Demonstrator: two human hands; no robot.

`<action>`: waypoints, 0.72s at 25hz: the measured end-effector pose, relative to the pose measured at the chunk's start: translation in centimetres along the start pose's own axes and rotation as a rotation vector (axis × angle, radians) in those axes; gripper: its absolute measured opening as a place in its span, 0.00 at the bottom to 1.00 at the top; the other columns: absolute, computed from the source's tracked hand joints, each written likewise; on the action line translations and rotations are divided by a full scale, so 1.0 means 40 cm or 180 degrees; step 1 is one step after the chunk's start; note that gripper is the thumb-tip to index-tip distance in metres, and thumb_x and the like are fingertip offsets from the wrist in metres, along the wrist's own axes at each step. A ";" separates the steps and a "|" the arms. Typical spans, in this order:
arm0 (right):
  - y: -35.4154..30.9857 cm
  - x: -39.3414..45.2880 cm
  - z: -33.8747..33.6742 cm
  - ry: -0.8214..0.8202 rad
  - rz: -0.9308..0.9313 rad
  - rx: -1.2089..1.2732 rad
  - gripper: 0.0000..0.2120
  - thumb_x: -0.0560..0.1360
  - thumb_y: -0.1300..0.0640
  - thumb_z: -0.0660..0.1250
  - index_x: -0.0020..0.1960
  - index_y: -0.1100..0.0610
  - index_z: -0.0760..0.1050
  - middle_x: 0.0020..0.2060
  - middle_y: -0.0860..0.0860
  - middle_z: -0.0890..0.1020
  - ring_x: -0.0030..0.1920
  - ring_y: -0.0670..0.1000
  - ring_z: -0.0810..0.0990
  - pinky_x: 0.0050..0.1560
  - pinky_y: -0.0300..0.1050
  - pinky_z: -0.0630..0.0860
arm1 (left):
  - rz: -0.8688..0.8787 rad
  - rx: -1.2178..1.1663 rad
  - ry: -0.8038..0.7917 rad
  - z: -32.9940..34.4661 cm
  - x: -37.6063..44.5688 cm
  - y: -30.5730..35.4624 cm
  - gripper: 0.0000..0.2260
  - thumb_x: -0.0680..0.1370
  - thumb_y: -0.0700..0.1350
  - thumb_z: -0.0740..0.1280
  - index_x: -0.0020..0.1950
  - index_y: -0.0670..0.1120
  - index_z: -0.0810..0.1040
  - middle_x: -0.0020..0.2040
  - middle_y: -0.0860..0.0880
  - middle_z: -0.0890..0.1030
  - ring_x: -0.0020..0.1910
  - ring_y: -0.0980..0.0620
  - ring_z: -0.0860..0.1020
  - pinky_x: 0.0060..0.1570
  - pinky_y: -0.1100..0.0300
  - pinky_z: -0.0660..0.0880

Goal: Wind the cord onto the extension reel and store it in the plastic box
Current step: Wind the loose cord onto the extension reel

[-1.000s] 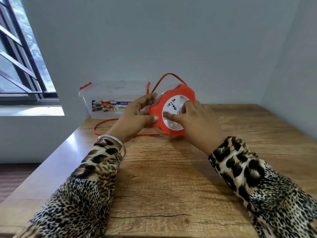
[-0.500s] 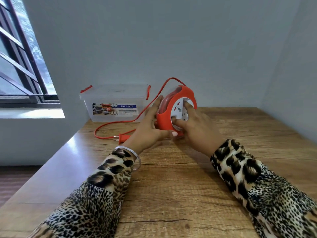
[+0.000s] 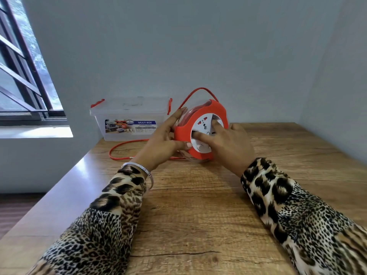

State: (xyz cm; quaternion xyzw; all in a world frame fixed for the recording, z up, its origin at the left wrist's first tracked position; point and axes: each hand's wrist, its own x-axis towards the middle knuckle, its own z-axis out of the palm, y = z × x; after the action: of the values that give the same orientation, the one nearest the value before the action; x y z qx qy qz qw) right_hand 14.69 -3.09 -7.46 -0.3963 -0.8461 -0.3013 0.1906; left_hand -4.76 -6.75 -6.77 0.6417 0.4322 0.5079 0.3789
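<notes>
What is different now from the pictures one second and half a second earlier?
The right hand keeps turning the white socket face, and its fingers sit at a new spot on it. The loose cord on the table has shortened toward the reel; its plug, seen half a second ago, is now mostly hidden behind the left hand. That hand still grips the reel's edge. The plastic box stayed shut.

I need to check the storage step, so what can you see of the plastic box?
The plastic box is a clear rectangular tub with a clear lid closed on top and a red latch at each end. A printed label reading MULTI-BOX runs along its front. It stands upright at the table's far left corner against the wall. What is inside cannot be told. The cord loops on the table just in front; neither hand touches the box.
</notes>
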 end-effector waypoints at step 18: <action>-0.011 0.006 -0.011 0.0109 0.3377 0.4342 0.18 0.74 0.40 0.63 0.56 0.51 0.76 0.51 0.51 0.85 0.47 0.46 0.83 0.36 0.41 0.77 | 0.0196 -0.0004 0.0356 0.109 0.005 -0.049 0.42 0.65 0.42 0.74 0.72 0.68 0.60 0.71 0.46 0.66 0.65 0.42 0.75 0.54 0.42 0.79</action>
State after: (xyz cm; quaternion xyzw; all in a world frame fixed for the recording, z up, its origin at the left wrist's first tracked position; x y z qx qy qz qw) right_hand 14.23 -3.47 -7.13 -0.5334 -0.5423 0.3952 0.5150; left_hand -0.81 -6.12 -9.38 0.6251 0.4324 0.5547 0.3387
